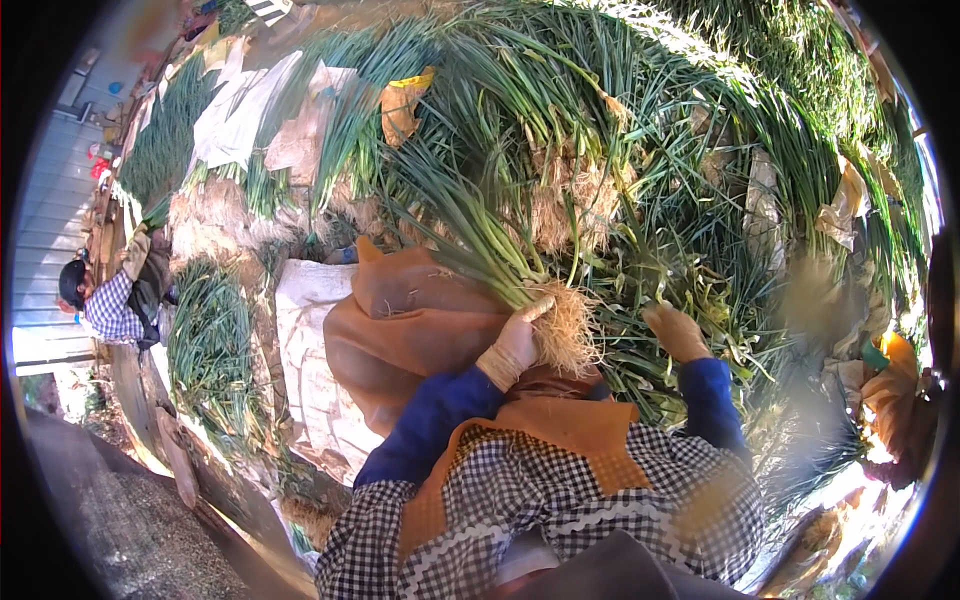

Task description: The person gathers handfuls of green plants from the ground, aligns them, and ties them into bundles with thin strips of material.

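Fingers of the left hand (512,347) clasp green onions (500,262); the right hand (676,332) has fingers too indistinct.

Strong daylight fills a work area, with patches of glare along the right side and at lower right. At far left stands a pale, ridged wall (58,200), its panels grey-blue higher up and brightly lit toward the base. Small red items (98,166) and a small blue object (115,88) sit beside it. At lower left, a rough grey surface (95,510) slopes in shadow, and just to its right a weathered wooden piece (178,460) lies at a slant. White sheeting (240,110) is spread at upper left. Curved black borders frame the view, and blurry smudges hide some details at right.
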The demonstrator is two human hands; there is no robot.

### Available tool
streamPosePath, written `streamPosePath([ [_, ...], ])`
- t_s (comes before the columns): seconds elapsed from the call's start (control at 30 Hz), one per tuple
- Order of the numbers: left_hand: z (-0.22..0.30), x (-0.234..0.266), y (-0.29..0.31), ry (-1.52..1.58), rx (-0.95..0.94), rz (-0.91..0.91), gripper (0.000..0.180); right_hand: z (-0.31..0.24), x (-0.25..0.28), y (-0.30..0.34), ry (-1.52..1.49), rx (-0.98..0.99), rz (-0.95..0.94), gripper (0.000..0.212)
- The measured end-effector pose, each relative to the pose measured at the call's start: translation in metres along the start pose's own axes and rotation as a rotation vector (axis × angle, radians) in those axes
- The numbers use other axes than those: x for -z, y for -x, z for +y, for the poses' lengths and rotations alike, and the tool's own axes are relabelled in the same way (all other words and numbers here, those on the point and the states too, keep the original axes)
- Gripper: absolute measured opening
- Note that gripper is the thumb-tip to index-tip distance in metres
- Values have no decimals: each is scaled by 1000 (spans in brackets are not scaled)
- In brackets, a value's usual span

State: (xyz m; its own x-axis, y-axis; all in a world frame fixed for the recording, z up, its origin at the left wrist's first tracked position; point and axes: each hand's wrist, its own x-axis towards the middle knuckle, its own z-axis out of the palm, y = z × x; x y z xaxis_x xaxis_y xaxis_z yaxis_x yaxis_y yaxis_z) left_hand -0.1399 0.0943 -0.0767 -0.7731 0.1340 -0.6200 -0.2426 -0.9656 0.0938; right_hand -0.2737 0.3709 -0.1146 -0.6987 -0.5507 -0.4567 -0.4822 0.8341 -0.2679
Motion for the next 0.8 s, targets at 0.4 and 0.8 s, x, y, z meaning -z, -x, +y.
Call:
streamPosePath([
  [0.4, 6, 10, 1, 18, -24, -68, 23, -179, 61, -33, -545, 552, 308, 21],
  [0.8, 44, -74, 98, 105, -189, -148, 28, -138, 46, -59, -1297, 286, -50, 40],
])
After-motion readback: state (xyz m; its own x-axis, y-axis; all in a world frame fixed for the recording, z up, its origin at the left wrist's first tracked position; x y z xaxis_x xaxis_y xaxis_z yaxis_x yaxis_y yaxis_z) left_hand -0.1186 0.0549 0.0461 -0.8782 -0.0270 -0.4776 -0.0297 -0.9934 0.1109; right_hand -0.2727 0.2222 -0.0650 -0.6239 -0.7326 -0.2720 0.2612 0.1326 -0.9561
